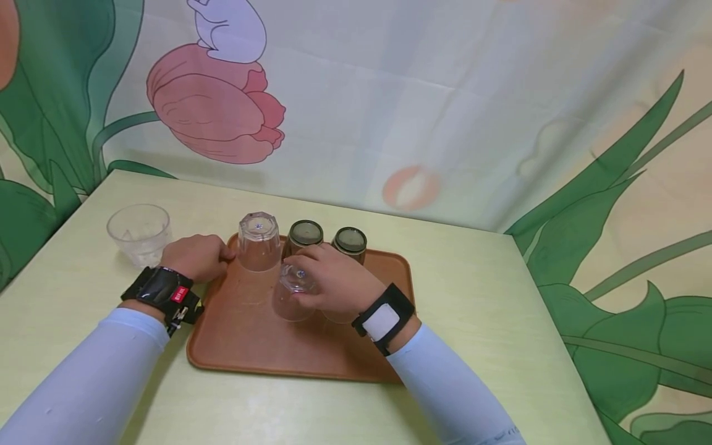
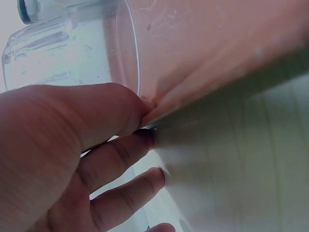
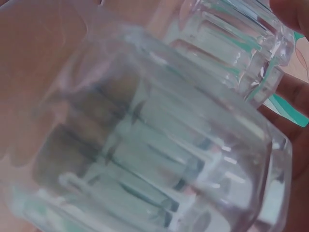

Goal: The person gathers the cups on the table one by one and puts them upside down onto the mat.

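Observation:
My left hand (image 1: 194,258) pinches the left rim of a brown tray (image 1: 250,346); in the left wrist view the thumb (image 2: 106,108) lies over the rim with fingers below. With the fingers of my right hand (image 1: 339,281) I hold the base of an upside-down clear drinking glass (image 1: 292,304), over the tray's middle. Another clear glass (image 3: 193,159) fills the right wrist view's foreground, mostly hidden under my hand in the head view. An upturned clear glass (image 1: 259,247) stands at the tray's back left. Beside it are two dark glasses (image 1: 306,233), partly covered by my right hand.
A wide clear glass (image 1: 139,232) stands upright on the pale table (image 1: 473,309), left of the tray and close behind my left hand. A printed curtain (image 1: 356,111) hangs along the table's back edge.

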Tool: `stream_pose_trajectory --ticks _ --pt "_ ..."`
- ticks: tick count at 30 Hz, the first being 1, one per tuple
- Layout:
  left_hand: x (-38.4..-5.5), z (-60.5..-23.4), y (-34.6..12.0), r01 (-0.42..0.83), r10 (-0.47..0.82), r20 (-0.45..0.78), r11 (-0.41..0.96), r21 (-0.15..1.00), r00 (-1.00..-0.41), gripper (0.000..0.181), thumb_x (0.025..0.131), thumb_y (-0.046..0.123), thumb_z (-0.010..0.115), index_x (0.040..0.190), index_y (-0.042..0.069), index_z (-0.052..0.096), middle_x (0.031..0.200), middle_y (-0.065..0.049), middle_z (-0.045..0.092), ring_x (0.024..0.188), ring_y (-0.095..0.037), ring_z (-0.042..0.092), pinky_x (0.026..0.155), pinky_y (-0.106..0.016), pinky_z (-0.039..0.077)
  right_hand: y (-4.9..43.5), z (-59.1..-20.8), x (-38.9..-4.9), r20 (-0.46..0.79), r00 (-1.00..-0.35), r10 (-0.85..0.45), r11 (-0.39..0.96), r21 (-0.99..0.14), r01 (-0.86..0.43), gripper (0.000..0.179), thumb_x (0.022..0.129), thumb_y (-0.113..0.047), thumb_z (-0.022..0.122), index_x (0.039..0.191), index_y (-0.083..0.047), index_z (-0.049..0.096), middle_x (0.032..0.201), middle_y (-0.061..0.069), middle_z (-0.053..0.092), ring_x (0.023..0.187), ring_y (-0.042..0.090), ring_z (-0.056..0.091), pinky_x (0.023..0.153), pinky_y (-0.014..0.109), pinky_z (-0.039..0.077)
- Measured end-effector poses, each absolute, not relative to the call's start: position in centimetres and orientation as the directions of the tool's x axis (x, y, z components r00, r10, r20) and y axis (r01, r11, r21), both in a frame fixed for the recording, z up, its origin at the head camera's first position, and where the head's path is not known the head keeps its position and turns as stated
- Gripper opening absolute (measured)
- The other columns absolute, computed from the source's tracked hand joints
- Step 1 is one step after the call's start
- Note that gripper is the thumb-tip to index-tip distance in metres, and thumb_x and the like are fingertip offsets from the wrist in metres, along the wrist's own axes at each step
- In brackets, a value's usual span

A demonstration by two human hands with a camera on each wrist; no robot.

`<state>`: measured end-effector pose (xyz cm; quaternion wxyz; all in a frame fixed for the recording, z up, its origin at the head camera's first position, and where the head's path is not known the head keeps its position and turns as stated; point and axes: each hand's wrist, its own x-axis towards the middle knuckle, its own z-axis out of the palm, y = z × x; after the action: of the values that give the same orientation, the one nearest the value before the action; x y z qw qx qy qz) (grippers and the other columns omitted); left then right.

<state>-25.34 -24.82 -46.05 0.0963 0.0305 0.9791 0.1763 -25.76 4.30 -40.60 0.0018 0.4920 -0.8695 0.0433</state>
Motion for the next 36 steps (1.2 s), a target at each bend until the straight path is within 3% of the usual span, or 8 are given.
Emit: stream_pose_trajectory --ticks 8,15,24,36 --pt "-25.3 -45.7 -24.7 0.016 0.088 -0.186 0.934 0.356 -0.979 0.024 0.089 0.015 0.066 0.109 0.013 0.078 0.075 -0.004 0.062 0.071 -0.025 0.054 0.056 -0.034 0.037 4.9 -40.0 -25.6 0.163 -0.489 -0.857 0.485 -0.068 -0.872 0.050 0.090 -0.038 0.068 0.135 -0.018 0.061 0.128 0.001 0.059 0.115 0.017 0.055 0.098 0.029 0.048" --pt "-25.0 -45.4 -24.5 0.031 0.099 -0.178 0.937 0.348 -0.979 0.023 0.089 0.015 0.065 0.108 0.012 0.079 0.073 -0.002 0.061 0.068 -0.023 0.054 0.054 -0.033 0.035 5.9 -39.2 -25.1 0.290 -0.469 -0.834 0.449 -0.137 -0.883 0.050 0.088 -0.036 0.072 0.131 -0.013 0.064 0.126 0.002 0.062 0.112 0.017 0.058 0.097 0.030 0.048" --pt "-25.1 -45.8 -24.5 0.035 0.100 -0.175 0.938 0.344 -0.980 0.028 0.091 0.016 0.065 0.116 0.009 0.076 0.078 -0.004 0.064 0.069 -0.023 0.055 0.054 -0.032 0.037 7.3 -38.4 -24.5 0.504 -0.380 -0.775 0.373 -0.119 -0.920 0.048 0.086 -0.031 0.076 0.128 -0.010 0.066 0.120 0.003 0.065 0.111 0.019 0.058 0.097 0.029 0.047" --pt "-25.0 -45.6 -24.5 0.025 0.092 -0.174 0.935 0.354 -0.980 0.027 0.091 0.016 0.063 0.114 0.011 0.077 0.084 -0.006 0.066 0.074 -0.024 0.056 0.056 -0.034 0.038 8.3 -38.2 -24.5 0.602 -0.339 -0.723 0.337 -0.122 -0.934 0.048 0.087 -0.030 0.075 0.128 -0.007 0.065 0.119 0.006 0.065 0.113 0.021 0.058 0.101 0.028 0.047"
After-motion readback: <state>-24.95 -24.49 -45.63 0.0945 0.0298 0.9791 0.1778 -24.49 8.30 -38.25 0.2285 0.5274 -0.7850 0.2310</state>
